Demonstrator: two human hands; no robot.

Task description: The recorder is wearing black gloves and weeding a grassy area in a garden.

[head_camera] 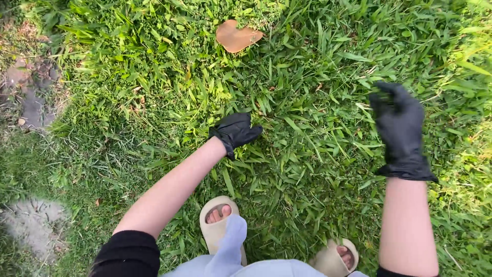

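Note:
Both my hands wear black gloves. My left hand is down in the thick green grass just ahead of my feet. Its fingers are curled shut around a tuft and the thumb points right. My right hand is raised above the grass at the right, slightly blurred. Its fingers are bent together at the top, with a few green blades pinched at the fingertips.
A brown dry leaf lies on the grass at the top centre. Bare grey soil patches show at the left. My feet in beige slide sandals stand at the bottom, with a pale blue cloth hanging over them.

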